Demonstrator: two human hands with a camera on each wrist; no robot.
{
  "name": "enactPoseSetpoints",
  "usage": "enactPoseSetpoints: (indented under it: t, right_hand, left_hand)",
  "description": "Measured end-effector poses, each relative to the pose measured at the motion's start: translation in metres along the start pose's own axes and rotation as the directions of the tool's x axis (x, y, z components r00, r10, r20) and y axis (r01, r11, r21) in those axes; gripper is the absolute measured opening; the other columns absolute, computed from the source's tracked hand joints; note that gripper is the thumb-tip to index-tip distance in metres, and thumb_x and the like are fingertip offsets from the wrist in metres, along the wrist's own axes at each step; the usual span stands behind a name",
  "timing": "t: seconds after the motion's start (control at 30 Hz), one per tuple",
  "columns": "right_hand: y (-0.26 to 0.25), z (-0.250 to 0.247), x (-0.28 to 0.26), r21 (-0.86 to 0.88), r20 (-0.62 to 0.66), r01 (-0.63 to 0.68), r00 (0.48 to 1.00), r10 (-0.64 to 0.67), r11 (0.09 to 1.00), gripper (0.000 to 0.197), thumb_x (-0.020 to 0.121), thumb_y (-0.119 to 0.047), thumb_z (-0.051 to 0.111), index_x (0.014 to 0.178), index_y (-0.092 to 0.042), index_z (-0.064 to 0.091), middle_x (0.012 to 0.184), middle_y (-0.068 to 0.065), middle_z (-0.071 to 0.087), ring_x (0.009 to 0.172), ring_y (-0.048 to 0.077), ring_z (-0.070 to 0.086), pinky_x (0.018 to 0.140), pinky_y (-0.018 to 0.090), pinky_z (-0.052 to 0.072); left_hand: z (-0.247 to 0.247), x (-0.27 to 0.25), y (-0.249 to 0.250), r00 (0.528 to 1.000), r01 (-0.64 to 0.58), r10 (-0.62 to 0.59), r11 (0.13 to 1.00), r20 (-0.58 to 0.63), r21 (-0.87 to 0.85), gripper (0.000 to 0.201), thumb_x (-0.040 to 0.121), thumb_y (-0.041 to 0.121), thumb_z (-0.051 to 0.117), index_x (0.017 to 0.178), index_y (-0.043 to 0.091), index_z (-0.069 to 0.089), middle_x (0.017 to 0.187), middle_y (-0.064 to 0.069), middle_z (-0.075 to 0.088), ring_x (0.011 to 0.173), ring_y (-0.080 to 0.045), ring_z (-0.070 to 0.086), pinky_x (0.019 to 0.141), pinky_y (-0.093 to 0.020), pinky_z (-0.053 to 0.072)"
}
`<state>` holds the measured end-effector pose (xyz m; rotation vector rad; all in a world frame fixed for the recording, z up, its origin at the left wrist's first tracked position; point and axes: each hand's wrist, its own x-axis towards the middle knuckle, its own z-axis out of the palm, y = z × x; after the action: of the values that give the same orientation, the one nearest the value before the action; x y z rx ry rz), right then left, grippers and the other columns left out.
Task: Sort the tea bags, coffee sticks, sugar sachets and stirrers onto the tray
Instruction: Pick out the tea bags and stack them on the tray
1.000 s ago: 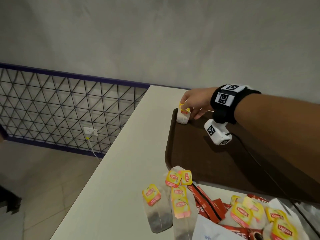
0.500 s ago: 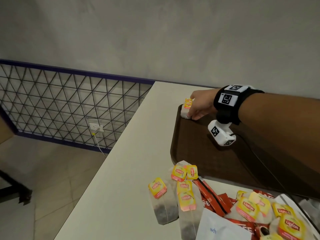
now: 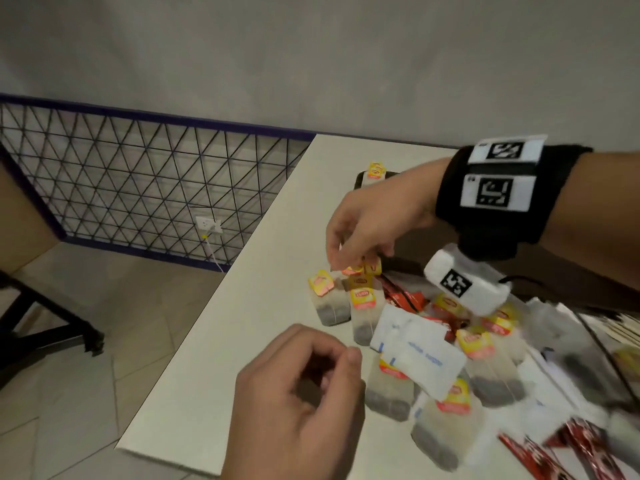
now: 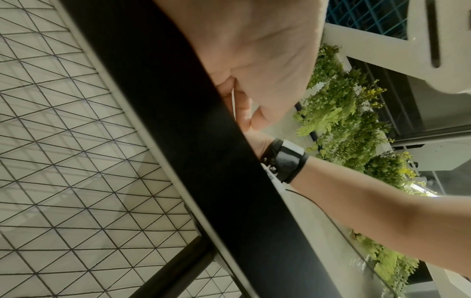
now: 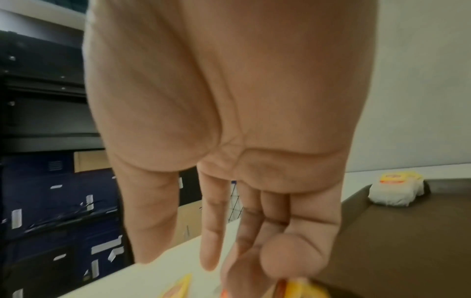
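My right hand [image 3: 372, 221] pinched one tea bag tag [image 3: 353, 270] in the pile; tangled strings risked dragging neighbours off the table [image 3: 207, 358]. Left hand [image 3: 294, 403] loosely curled, empty.

The table [image 3: 214, 341] has a smooth, matt cream top. The tray [image 5: 397, 238] looks like dark brown plastic, faintly textured. Tea bags [image 3: 330, 304] are thin, translucent paper with glossy yellow tags; sugar sachets [image 3: 420, 362] — matt white paper. Coffee sticks [image 3: 403, 297] shine red — foil-like.
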<state>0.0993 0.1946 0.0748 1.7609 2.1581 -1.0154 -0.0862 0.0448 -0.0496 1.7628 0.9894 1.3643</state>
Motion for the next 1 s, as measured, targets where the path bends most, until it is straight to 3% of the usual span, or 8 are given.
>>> enactPoseSetpoints:
  t: [0.13,0.3,0.43,0.5,0.6,0.77,0.93,1.0]
  right_hand:
    - [-0.02,0.034,0.005,-0.128,-0.124,-0.028,0.992,0.012,0.991,0.033,0.087,-0.052,0.075,0.105,-0.024,0.074,0.085,-0.005,0.072,0.074,0.014,0.065,0.061,0.027,0.053]
    - [-0.038,0.05,-0.009,-0.252,-0.248,-0.088,0.968,0.023,0.964,0.019,0.084,-0.033,0.079,0.096,-0.022,0.072,0.083,-0.007,0.071,0.077,0.014,0.065,0.062,0.026,0.051]
    - [-0.044,0.043,-0.038,-0.088,-0.261,-0.016,0.965,-0.008,0.996,0.017,0.088,-0.033,0.079,0.096,-0.019,0.074,0.095,0.002,0.075,0.082,0.014,0.064,0.078,0.034,0.057]
    - [-0.045,0.043,-0.055,0.033,-0.265,0.05,0.963,-0.039,0.998,0.013,0.087,-0.033,0.081,0.09,-0.021,0.076,0.087,-0.002,0.075,0.08,0.012,0.062,0.084,0.038,0.056]
    - [-0.046,0.053,-0.078,0.15,-0.254,0.162,0.96,-0.12,0.975,0.012,0.087,-0.031,0.082,0.088,-0.02,0.077,0.075,-0.008,0.069,0.072,0.008,0.056,0.069,0.03,0.049]
    - [-0.041,0.081,-0.097,0.28,-0.274,0.236,0.949,-0.158,0.931,0.017,0.089,-0.021,0.079,0.097,-0.007,0.074,0.085,0.011,0.073,0.069,0.012,0.057,0.058,0.023,0.047]
    - [-0.026,0.103,-0.117,0.321,-0.466,0.192,0.885,-0.023,0.927,0.033,0.086,-0.045,0.078,0.101,-0.016,0.071,0.077,-0.003,0.066,0.062,0.006,0.055,0.053,0.021,0.044]
    - [-0.018,0.111,-0.127,0.151,-0.564,0.129,0.826,-0.022,0.98,0.026,0.088,-0.047,0.075,0.092,-0.021,0.072,0.073,-0.009,0.061,0.059,0.004,0.051,0.053,0.018,0.04]
  left_hand:
    - [-0.002,0.005,0.006,0.999,0.029,-0.03,0.998,-0.023,-0.048,0.014,0.083,0.032,0.068,0.073,0.022,0.065,0.07,-0.001,0.068,0.067,-0.02,0.066,0.063,-0.039,0.055]
    - [-0.007,0.005,0.009,0.996,0.05,-0.051,0.998,-0.068,-0.028,0.012,0.09,0.026,0.067,0.077,0.026,0.065,0.078,0.004,0.068,0.076,-0.017,0.068,0.07,-0.043,0.056]
    - [-0.009,0.009,0.01,0.982,0.094,-0.105,0.992,-0.155,-0.081,0.017,0.091,0.022,0.068,0.103,0.029,0.059,0.109,0.007,0.061,0.095,-0.004,0.062,0.077,-0.024,0.056]
    - [-0.009,0.011,0.01,0.979,0.12,-0.134,0.988,-0.157,-0.095,0.029,0.091,0.027,0.069,0.116,0.031,0.054,0.121,0.011,0.055,0.105,0.0,0.056,0.081,-0.017,0.051]
    - [-0.012,0.011,0.009,0.987,0.101,-0.115,0.987,-0.112,-0.124,0.039,0.093,0.031,0.068,0.127,0.03,0.052,0.128,0.012,0.055,0.118,-0.005,0.055,0.088,-0.026,0.053]
    - [-0.013,0.009,0.01,0.995,0.088,-0.08,0.983,0.057,-0.161,0.017,0.093,0.033,0.064,0.09,0.018,0.071,0.084,-0.014,0.068,0.083,-0.034,0.063,0.076,-0.059,0.055]
    - [-0.013,0.006,0.011,0.993,0.094,-0.086,0.989,0.077,-0.114,0.016,0.095,0.025,0.065,0.084,0.017,0.072,0.081,-0.016,0.07,0.084,-0.038,0.065,0.079,-0.057,0.055]
    - [-0.012,0.006,0.01,0.991,0.119,-0.112,0.986,0.073,-0.114,0.018,0.095,0.026,0.066,0.083,0.014,0.071,0.079,-0.017,0.069,0.082,-0.039,0.066,0.076,-0.057,0.057]
